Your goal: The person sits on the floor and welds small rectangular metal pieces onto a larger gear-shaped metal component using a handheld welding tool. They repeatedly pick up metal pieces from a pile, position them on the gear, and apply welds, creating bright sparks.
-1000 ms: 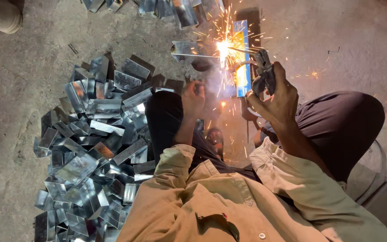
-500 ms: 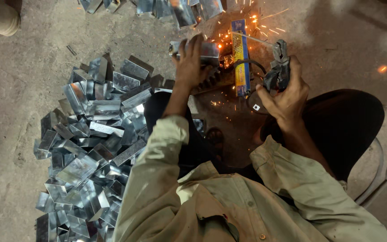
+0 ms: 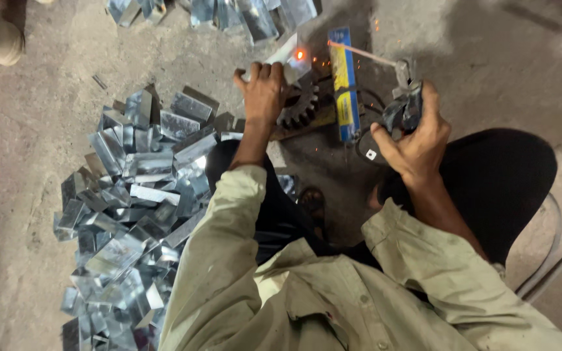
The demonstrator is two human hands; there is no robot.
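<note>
Gripped in the right hand [image 3: 417,140], the electrode holder [image 3: 403,110] kept its rod clear; left hand [image 3: 265,94] clasped the glowing metal piece [image 3: 287,58], steadying it beside the gear [image 3: 299,107].

Dusty concrete floor [image 3: 27,195], heap of shiny metal pieces [image 3: 131,214], gear wheel [image 3: 299,107]

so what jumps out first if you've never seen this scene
The glowing orange spot on a small metal piece near the top centre, which the left hand grips. To its right, the right hand holds a welding holder with a thin rod pointing toward the glow. On the left, a big heap of shiny metal pieces covers the floor.
</note>
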